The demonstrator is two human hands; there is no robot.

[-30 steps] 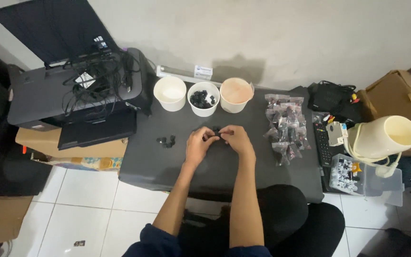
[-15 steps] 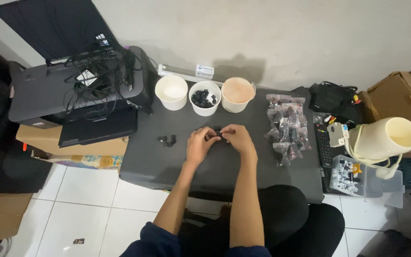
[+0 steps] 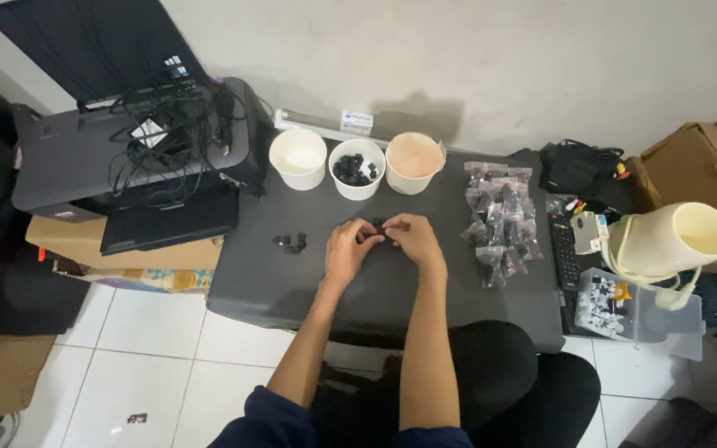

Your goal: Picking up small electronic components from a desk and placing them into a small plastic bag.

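My left hand [image 3: 348, 247] and my right hand [image 3: 409, 236] meet over the middle of the dark table [image 3: 292, 286]. Their fingertips pinch a small black part [image 3: 378, 225] between them. A little pile of black parts [image 3: 290, 242] lies to the left of my left hand. Behind my hands stand three white cups: an empty one [image 3: 298, 158], one holding black parts [image 3: 356, 168], and one with a pinkish inside [image 3: 414, 162].
Several small clear bags of dark parts [image 3: 499, 220] lie right of my hands. A black printer [image 3: 126, 158] with tangled cables stands at the left. At the right sit a remote [image 3: 564, 245], a cream lamp [image 3: 665, 242], a clear box [image 3: 624, 303] and a cardboard box [image 3: 690, 178].
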